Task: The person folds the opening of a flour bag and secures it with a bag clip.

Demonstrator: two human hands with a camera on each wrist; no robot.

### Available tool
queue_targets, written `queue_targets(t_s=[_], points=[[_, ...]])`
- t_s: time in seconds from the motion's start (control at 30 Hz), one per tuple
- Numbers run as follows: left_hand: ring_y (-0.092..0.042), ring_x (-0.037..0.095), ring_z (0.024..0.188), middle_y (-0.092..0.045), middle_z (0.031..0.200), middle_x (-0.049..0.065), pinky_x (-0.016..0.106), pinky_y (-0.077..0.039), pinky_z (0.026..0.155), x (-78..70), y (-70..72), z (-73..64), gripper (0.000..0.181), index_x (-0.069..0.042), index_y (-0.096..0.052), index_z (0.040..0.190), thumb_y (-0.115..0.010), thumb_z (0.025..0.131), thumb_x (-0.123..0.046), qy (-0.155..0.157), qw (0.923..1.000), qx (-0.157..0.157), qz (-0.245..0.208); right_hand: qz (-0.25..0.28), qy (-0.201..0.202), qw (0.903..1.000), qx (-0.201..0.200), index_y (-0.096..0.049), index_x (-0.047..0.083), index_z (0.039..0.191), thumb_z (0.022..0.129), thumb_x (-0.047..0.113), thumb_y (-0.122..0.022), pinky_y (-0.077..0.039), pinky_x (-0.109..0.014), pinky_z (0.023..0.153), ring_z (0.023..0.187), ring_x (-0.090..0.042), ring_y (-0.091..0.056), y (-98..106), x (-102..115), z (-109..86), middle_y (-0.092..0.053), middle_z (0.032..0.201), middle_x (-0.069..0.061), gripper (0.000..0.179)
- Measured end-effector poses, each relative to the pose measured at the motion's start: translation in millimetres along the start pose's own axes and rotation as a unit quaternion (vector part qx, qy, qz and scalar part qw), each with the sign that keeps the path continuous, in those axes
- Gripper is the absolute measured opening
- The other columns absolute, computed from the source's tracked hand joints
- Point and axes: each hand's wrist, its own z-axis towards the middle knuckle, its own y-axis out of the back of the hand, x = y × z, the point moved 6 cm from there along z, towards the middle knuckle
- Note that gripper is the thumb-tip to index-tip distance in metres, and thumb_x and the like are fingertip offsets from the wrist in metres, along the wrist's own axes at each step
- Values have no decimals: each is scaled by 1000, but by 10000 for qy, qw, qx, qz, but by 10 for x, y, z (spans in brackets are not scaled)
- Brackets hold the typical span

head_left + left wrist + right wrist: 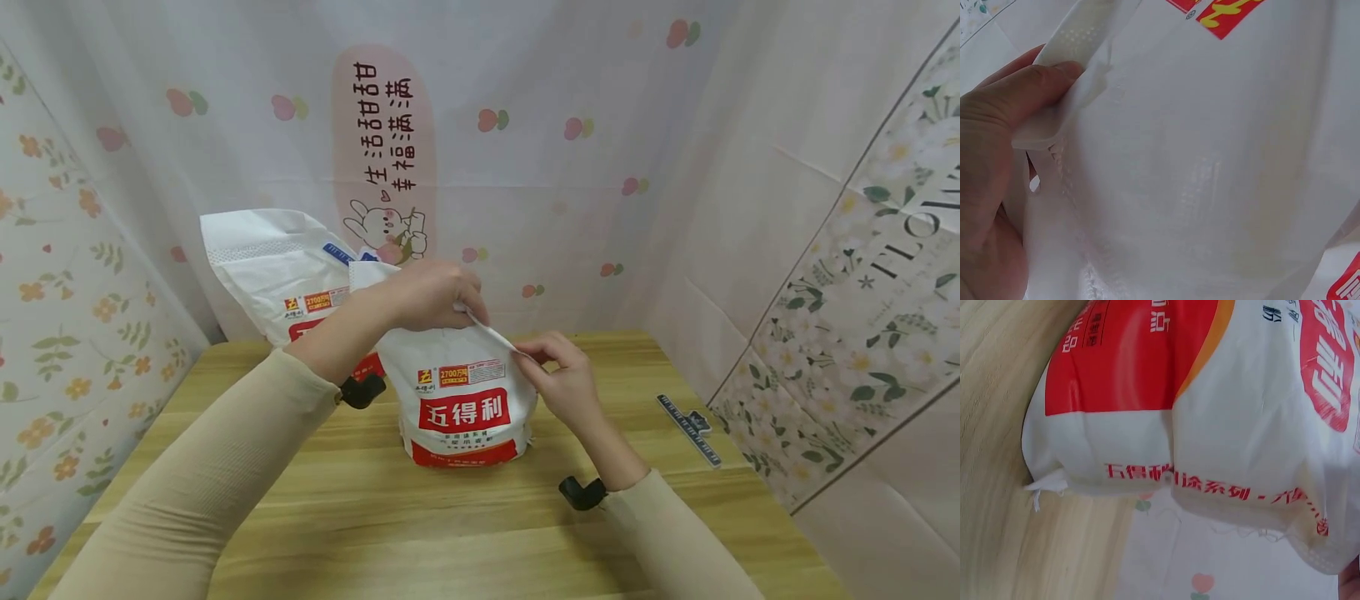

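A white flour bag with red labels stands upright on the wooden table. My left hand reaches over its top and holds the folded upper edge. Up close in the left wrist view, the thumb of my left hand presses that white edge against the fingers. At the right end of the same edge, my right hand pinches the corner between thumb and fingers. The bag's side fills much of the right wrist view, where only a sliver of my right hand shows.
Behind and to the left, a second flour bag leans, with a blue strip at its top. Another dark blue strip lies on the table at the right. Patterned curtains enclose the back and sides.
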Motion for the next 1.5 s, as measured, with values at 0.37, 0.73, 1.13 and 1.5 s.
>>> queue_targets(t_s=[0.37, 0.73, 1.13, 1.5], points=[[-71, 18, 94, -80, 103, -1, 36, -60, 85, 24, -15, 16, 15, -19, -88, 111, -84, 98, -14, 23, 10000, -81, -31, -340, -25, 9994, 85, -80, 9, 110, 95, 7, -85, -59, -22, 79, 90, -17, -67, -75, 99, 104, -73, 101, -7, 16], [-71, 18, 94, -80, 102, -1, 36, -61, 85, 53, -27, 22, 13, -18, -89, 109, -84, 98, -14, 167, 9997, -83, -152, -428, 100, 9990, -18, -78, 4, 100, 97, 5, -83, -60, -26, 75, 83, -18, -66, -140, 218, 193, -71, 93, -8, 6], [-76, 18, 98, -83, 105, 0, 36, -64, 88, 74, -20, 9, 11, -18, -89, 107, -83, 98, -15, 142, 9995, -136, -259, -551, 460, 9974, 1, -77, 5, 99, 98, 3, -81, -60, -25, 75, 85, -23, -68, -204, 315, 267, -70, 95, -11, 5], [-74, 18, 97, -82, 105, -1, 35, -62, 88, 87, -28, 24, 12, -19, -88, 110, -83, 100, -18, 156, 9996, -74, -230, -304, 305, 9989, -189, -82, 7, 100, 94, 3, -86, -57, -17, 80, 88, -12, -66, -60, 117, 122, -75, 95, -7, 8]])
